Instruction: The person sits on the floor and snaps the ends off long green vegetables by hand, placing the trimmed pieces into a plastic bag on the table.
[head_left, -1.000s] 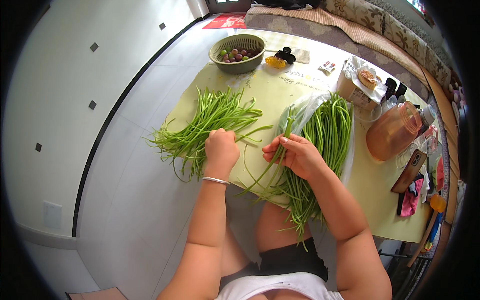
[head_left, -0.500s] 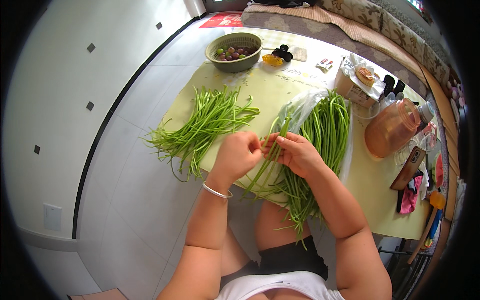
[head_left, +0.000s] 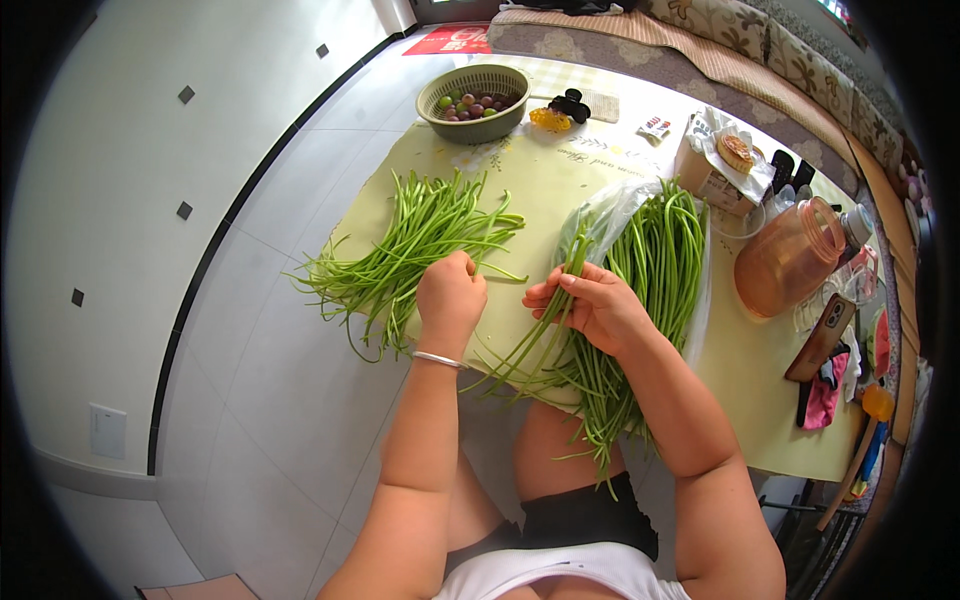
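My right hand (head_left: 598,308) pinches a few long green vegetable stems (head_left: 537,338) between thumb and fingers, their lower ends hanging toward the table's front edge. Closed around a single green stem (head_left: 506,275), my left hand (head_left: 451,300), with a pale bangle on its wrist, is at the near side of a loose pile of green stems (head_left: 410,235). The tip of that stem pokes out to the right of the fist. Beside my right hand a thicker bundle of stems (head_left: 658,255) lies partly on a clear plastic bag (head_left: 610,215), its near ends drooping over the edge.
At the back stand a colander (head_left: 425,105) of grapes and a black hair clip (head_left: 570,105). To the right are a box (head_left: 712,185) with a pastry on top, a pinkish jar (head_left: 785,262) and a phone (head_left: 822,338). A yellow-green cloth (head_left: 770,420) covers the table.
My left hand has moved left, away from my right hand, to the pile of stems, carrying a stem. The right hand stays in place with its stems.
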